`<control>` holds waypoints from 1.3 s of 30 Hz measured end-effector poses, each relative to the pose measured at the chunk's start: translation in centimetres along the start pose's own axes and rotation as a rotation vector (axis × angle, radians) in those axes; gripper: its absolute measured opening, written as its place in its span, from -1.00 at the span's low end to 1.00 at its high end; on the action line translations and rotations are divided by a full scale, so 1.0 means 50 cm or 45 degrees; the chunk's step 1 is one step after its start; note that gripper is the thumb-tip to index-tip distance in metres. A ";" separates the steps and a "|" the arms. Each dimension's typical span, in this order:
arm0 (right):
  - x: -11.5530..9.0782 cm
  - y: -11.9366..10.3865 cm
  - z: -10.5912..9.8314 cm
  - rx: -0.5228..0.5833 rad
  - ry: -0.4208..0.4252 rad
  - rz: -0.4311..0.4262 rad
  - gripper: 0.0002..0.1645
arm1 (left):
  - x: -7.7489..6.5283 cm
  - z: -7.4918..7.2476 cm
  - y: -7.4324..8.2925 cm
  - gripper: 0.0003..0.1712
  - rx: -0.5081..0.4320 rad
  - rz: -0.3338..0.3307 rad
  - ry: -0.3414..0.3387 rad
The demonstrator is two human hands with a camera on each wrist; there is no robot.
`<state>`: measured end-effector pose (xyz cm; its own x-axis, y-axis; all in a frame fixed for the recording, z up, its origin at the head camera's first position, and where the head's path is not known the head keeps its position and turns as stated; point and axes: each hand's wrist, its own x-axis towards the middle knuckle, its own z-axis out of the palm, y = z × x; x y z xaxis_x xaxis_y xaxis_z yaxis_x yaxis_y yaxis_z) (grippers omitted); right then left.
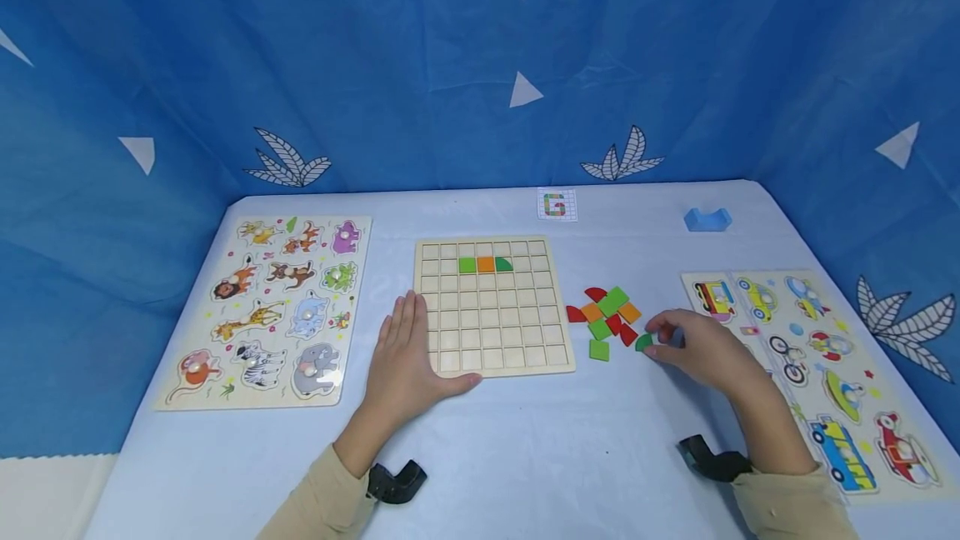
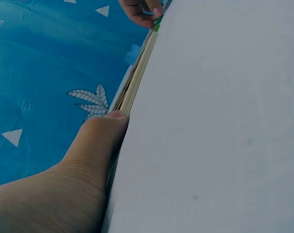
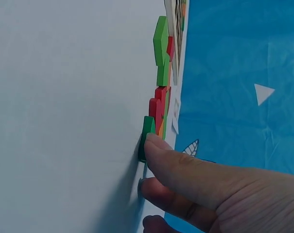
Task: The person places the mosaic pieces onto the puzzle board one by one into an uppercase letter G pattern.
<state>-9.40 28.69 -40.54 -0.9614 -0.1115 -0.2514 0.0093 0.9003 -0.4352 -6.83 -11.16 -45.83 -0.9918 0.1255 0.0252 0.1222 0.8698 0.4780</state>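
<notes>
A square wooden grid board (image 1: 495,311) lies mid-table. In its second row from the top sit a light green square tile (image 1: 467,265), an orange square tile (image 1: 486,264) and a dark green quarter-circle tile (image 1: 503,264). My left hand (image 1: 408,365) rests against the board's lower left corner, fingers straight along the left side and thumb (image 2: 100,133) at the near edge. Right of the loose tiles, my right hand (image 1: 701,348) pinches another dark green quarter-circle tile (image 3: 147,138) between thumb and fingers, low at the tabletop. The fingertips behind it are partly hidden.
A loose pile of red, orange and green tiles (image 1: 613,301) lies right of the board. An animal puzzle (image 1: 285,332) is at left, vehicle puzzles (image 1: 813,357) at right. Toward the back are a small pattern card (image 1: 557,205) and a blue block (image 1: 707,220).
</notes>
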 end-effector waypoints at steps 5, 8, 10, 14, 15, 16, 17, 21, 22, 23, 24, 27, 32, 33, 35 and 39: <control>0.003 0.004 0.002 0.034 0.000 0.004 -0.72 | 0.000 -0.002 0.001 0.66 0.005 -0.011 -0.016; 0.002 0.003 0.001 0.076 0.000 0.007 -0.73 | 0.000 -0.003 0.004 0.66 0.005 -0.019 -0.026; 0.002 0.003 0.000 0.107 0.002 0.002 -0.73 | 0.000 -0.004 0.005 0.66 0.005 -0.021 -0.028; 0.005 0.006 0.000 0.160 0.013 -0.022 -0.74 | -0.001 -0.004 0.005 0.66 0.001 -0.021 -0.025; 0.006 0.008 0.000 0.168 0.015 -0.030 -0.74 | -0.001 -0.004 0.005 0.66 -0.001 -0.020 -0.023; 0.007 0.010 0.000 0.177 0.016 -0.037 -0.75 | -0.001 -0.004 0.005 0.66 -0.004 -0.020 -0.022; 0.007 0.010 -0.001 0.185 0.016 -0.047 -0.77 | -0.001 -0.004 0.005 0.66 -0.007 -0.021 -0.021; 0.010 0.009 -0.009 0.223 0.011 -0.109 -0.78 | -0.001 -0.002 0.004 0.65 -0.007 -0.018 -0.018; 0.010 0.006 -0.012 0.234 0.008 -0.123 -0.77 | -0.001 -0.002 0.003 0.65 -0.005 -0.018 -0.018; 0.012 0.002 -0.015 0.243 0.005 -0.138 -0.77 | -0.001 -0.002 0.003 0.65 -0.002 -0.018 -0.018; 0.015 -0.002 -0.017 0.249 0.005 -0.149 -0.76 | -0.001 -0.001 0.002 0.66 0.001 -0.017 -0.016; 0.029 -0.024 -0.018 0.254 0.011 -0.176 -0.75 | 0.000 0.000 0.000 0.66 0.001 -0.018 -0.013; 0.071 -0.074 -0.006 0.327 0.007 -0.234 -0.75 | 0.000 0.001 -0.001 0.65 -0.004 -0.012 -0.004; 0.081 -0.085 -0.003 0.354 -0.002 -0.247 -0.75 | 0.000 0.001 -0.001 0.65 -0.005 -0.010 -0.001; 0.104 -0.108 0.004 0.399 -0.013 -0.275 -0.74 | 0.000 0.001 -0.001 0.65 -0.002 -0.007 0.002; 0.152 -0.157 0.020 0.469 -0.025 -0.287 -0.73 | 0.001 0.002 0.000 0.66 -0.002 -0.014 -0.012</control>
<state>-16.49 20.34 -39.90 -0.9454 -0.2991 -0.1297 -0.0991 0.6428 -0.7596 -6.87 -11.11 -45.90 -0.9927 0.1202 0.0115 0.1109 0.8704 0.4796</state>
